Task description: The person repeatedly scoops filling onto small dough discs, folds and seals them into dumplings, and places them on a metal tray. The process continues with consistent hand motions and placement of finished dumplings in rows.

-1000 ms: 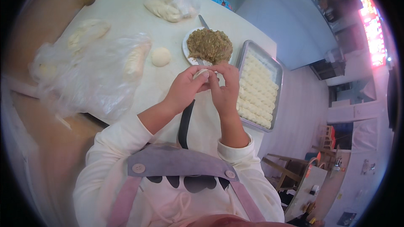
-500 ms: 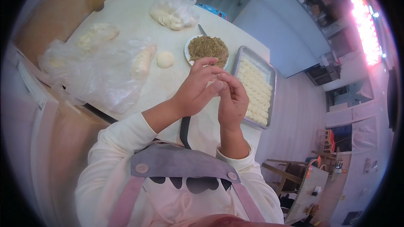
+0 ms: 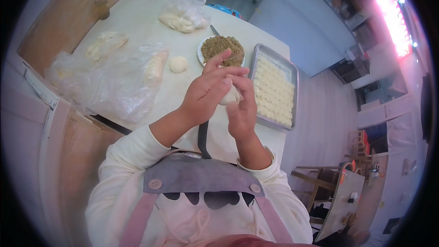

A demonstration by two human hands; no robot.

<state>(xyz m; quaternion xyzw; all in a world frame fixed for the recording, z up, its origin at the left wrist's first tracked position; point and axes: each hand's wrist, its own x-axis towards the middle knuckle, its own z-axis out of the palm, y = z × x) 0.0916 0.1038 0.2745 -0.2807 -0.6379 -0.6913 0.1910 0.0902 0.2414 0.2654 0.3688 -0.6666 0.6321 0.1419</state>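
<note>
Above the near part of the table, my left hand and my right hand come together around a small white dumpling. The fingers of both press on its dough, and part of it is hidden behind them. Just beyond my hands stands a white plate heaped with brownish-green minced filling. A flat utensil handle sticks out behind the heap. To the left of the plate lies a pale round of dough, flat on the tabletop.
A metal tray with rows of dumplings sits along the table's right side. Clear plastic bags with pale dough cover the left side, and another bag lies at the back. A brownish cup stands at the far left edge.
My hands have come slightly nearer and turned, so the white dumpling between them now shows. My right fingers have shifted around it. The whole view has moved a little.
</note>
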